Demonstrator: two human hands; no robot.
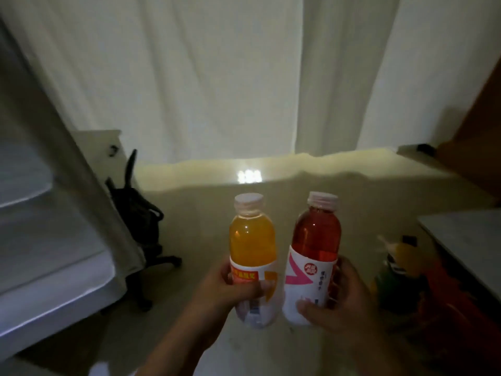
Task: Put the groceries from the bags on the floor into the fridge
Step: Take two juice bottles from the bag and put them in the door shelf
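My left hand (pixel 225 290) grips the lower half of an orange drink bottle (pixel 252 240) with a white cap, held upright. My right hand (pixel 339 297) holds a red drink bottle (pixel 315 234) with a white and pink label, also upright, close beside the orange one. Both bottles are held out in front of me at mid-frame. The open fridge door (pixel 54 240) with white shelves fills the left side. A grocery bag (pixel 406 283) with green, orange and red contents sits on the floor at the lower right.
A black office chair (pixel 141 221) stands just behind the fridge door. White curtains (pixel 217 77) hang across the back wall above a pale glossy floor (pixel 206 202). A white table edge (pixel 466 240) juts in at the right.
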